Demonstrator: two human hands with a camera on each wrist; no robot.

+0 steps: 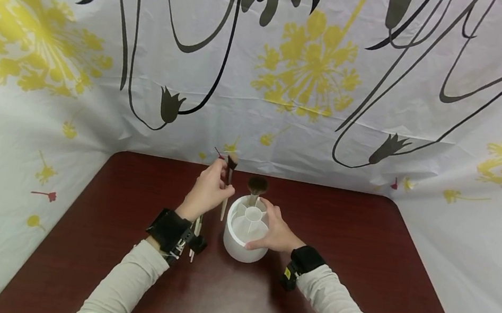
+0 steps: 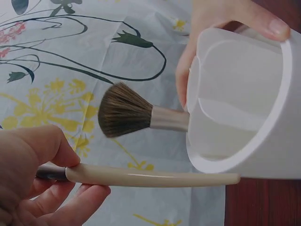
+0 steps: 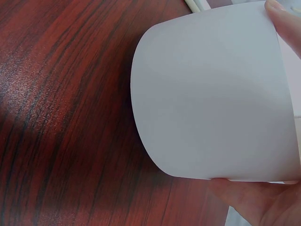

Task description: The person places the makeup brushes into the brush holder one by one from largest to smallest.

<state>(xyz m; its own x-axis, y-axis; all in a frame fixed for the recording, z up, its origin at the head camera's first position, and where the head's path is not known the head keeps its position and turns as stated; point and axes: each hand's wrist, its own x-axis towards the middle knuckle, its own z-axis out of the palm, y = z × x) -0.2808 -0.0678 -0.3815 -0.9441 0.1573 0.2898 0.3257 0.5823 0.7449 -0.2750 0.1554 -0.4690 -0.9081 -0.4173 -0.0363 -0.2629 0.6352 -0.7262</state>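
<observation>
A white round brush holder (image 1: pixel 242 251) with several petal-shaped compartments stands upright on the table. My right hand (image 1: pixel 280 230) grips it from the right, thumb near the front rim and fingers behind. In the right wrist view, the holder's smooth wall (image 3: pixel 211 94) fills much of the picture. One fluffy dark makeup brush (image 2: pixel 124 113) stands in a back compartment, bristles up. To the left of the holder, my left hand (image 1: pixel 209 189) pinches a second makeup brush (image 2: pixel 150 177) near its dark ferrule. Its bristles point up and its pale handle points down, outside the holder.
Several thin brushes (image 1: pixel 196 232) lie on the table, partly hidden under the left wrist. The dark red wooden table (image 1: pixel 229 308) meets a white flower-patterned cloth (image 1: pixel 300 147) at its back edge. Both wrists carry black camera straps.
</observation>
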